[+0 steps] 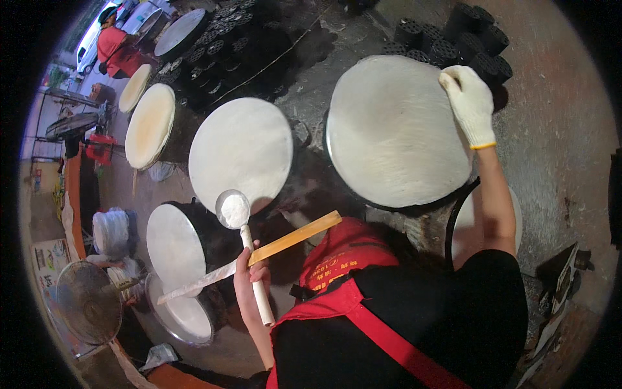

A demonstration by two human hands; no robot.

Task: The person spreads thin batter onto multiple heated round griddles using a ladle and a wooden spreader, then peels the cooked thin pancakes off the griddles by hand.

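My left hand (243, 279) grips two tools at once: a ladle (233, 209) with white batter or flour in its bowl and a flat wooden stick (295, 238). White residue coats the stick's left end. In a white knitted glove, my right hand (472, 107) pinches the far right edge of a large, thin, pale pancake (398, 133). That sheet covers nearly all of a round griddle, whose rim (328, 146) shows at its left. To its left, another round griddle (241, 152) bears a white layer, with the ladle's bowl at its near edge.
Two more round pans (175, 243) (184, 318) stand at the left, and another pale round surface (486, 223) lies under my right forearm. Browned pancakes (150, 126) are stacked at the far left. Black perforated coal cylinders (444, 52) stand behind. A person (116, 48) in red works at the back left.
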